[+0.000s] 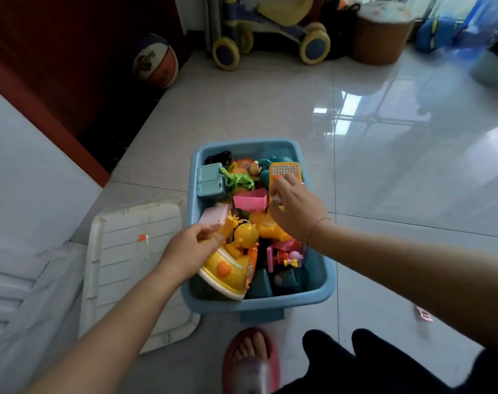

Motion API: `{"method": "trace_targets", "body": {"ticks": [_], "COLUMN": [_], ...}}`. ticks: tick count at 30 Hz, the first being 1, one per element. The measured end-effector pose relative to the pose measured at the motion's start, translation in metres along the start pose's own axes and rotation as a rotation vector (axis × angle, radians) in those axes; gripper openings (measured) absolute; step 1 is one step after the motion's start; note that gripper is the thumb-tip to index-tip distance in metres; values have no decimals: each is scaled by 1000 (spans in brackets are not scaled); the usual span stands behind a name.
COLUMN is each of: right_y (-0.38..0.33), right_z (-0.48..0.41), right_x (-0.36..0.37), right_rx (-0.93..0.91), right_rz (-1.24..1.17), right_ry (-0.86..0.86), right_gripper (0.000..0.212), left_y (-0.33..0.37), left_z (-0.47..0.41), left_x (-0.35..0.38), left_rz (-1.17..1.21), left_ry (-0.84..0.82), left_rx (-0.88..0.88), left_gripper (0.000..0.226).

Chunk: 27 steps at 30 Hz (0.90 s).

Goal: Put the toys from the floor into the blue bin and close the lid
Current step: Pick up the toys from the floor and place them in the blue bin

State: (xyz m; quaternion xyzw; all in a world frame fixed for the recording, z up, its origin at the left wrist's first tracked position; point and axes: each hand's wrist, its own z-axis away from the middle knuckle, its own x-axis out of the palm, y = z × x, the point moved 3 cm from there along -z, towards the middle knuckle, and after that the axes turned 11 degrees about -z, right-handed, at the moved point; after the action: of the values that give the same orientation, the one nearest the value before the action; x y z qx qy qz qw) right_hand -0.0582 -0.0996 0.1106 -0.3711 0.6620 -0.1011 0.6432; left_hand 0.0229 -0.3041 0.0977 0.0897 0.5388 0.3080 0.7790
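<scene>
Left hand point(189, 245) clamped on yellow toy point(233, 263) over blue bin point(317, 294); right hand point(294, 211) pinches orange phone point(286, 169) inside; lid point(128, 268) lies beside bin.

One head-worn camera looks forward and steeply down. It sits close above the blue bin point(259, 304) on the floor point(384, 166).

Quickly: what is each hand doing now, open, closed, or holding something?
Left hand: closed on the yellow giraffe toy in the blue bin.
Right hand: fingers on the orange keyboard toy; a firm grip cannot be told.
</scene>
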Motion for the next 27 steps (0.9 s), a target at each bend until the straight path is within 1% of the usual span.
{"method": "trace_targets", "body": {"ticks": [1,2,3,4,5,6,7,9,10,12,15,18,19,21,22,23,25,26,27], "right_y": [-6,-8,-5,0,6,10,13,18,21,24,21,23,23,22,22,23,26,28,30], "right_z": [15,31,47,59,68,72,73,71,70,70,72,71,71,69,66,64,61,60,58], "right_x": [5,12,19,26,30,34,37,43,45,46,43,43,42,36,32,29,25,24,24], "right_rx": [-46,-66,-80,-98,-148,-219,-297,-414,-440,-440,-448,-463,-470,-473,-447,-399,-277,-230,-203], "right_rz": [-7,26,116,254,389,486,552,664,706,766,767,773,779,761,723,667,568,523,481], "right_ry": [-171,-390,-606,-773,-849,-852,-820,-755,-734,-714,-665,-531,-485,-350,-291,-245,-199,-223,-276], "right_gripper": [10,11,20,33,47,56,61,63,63,60,45,37,31,18,16,19,35,47,60], "left_y": [0,2,4,8,11,15,19,23,24,22,18,12,11,6,4,3,4,4,6], "left_z": [-3,-5,-8,-12,-17,-22,-25,-30,-32,-32,-26,-19,-15,-8,-5,-1,4,4,5], "left_x": [-2,-4,-5,-4,-3,-1,1,6,8,10,11,15,17,24,28,32,37,40,42], "left_rz": [-66,-130,-192,-264,-330,-363,-334,-145,-59,12,130,270,324,453,509,549,589,613,614], "left_ry": [-26,-60,-113,-171,-227,-278,-328,-424,-460,-503,-526,-491,-468,-427,-397,-362,-289,-262,-223], "left_rx": [-18,-33,-50,-53,-49,-40,-40,-57,-71,-85,-72,-40,-36,-64,-84,-88,-71,-57,-34], "left_gripper": [42,45,50,54,58,60,60,59,58,56,48,37,34,31,32,34,47,52,49]}}
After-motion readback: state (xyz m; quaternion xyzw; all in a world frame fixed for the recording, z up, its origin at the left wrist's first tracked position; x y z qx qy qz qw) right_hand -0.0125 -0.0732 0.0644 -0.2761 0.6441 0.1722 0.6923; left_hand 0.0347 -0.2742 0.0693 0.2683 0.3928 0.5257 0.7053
